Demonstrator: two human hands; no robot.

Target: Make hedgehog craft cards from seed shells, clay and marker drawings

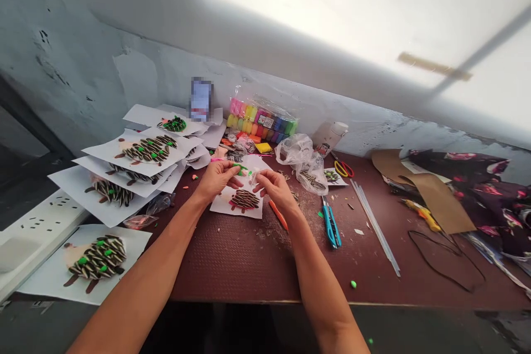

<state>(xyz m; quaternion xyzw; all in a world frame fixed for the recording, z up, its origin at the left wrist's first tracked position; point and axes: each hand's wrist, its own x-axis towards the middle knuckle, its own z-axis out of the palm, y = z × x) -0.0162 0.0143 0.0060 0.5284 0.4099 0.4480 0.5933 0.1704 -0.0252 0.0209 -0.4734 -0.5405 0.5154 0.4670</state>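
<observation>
My left hand pinches a small piece of bright green modelling clay between thumb and fingertips. Close beside it, my right hand has thumb and finger closed on what looks like a clear plastic wrapper around the clay. Both hands hover above a white sheet that lies on the brown table. On that sheet is a hedgehog picture with spines of striped sunflower seeds. An orange tool handle lies partly under my right wrist.
Hedgehog sheets are piled at left, by a white power strip. Packed coloured clay and a plastic bag stand behind. To the right are a blue utility knife, scissors, clear glue sticks and a yellow glue gun.
</observation>
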